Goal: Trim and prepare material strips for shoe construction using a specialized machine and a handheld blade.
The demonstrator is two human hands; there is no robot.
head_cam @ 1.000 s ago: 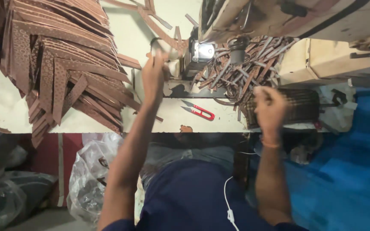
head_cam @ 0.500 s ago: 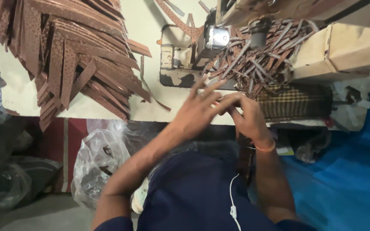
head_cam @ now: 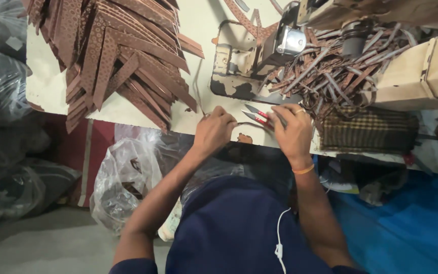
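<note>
My left hand (head_cam: 213, 131) rests at the near edge of the pale worktable (head_cam: 198, 30), with its fingers pinched on a thin brown leather strip (head_cam: 197, 94) that curves up over the table. My right hand (head_cam: 292, 133) is just to the right of it and grips red-handled thread snips (head_cam: 257, 115), whose blades point left toward the left hand. A short stretch of the strip runs between the two hands, under the blades.
A sewing machine (head_cam: 285, 40) stands behind the hands, with a tangle of brown strips (head_cam: 330, 71) to its right. A big pile of patterned brown leather pieces (head_cam: 112, 56) covers the table's left. A checked cloth (head_cam: 368, 129) and clear plastic bags (head_cam: 122, 177) lie nearby.
My hands were apart, the left at the machine and the right on the checked cloth. They have come together at the table's edge, and the right hand has picked the snips up off the table.
</note>
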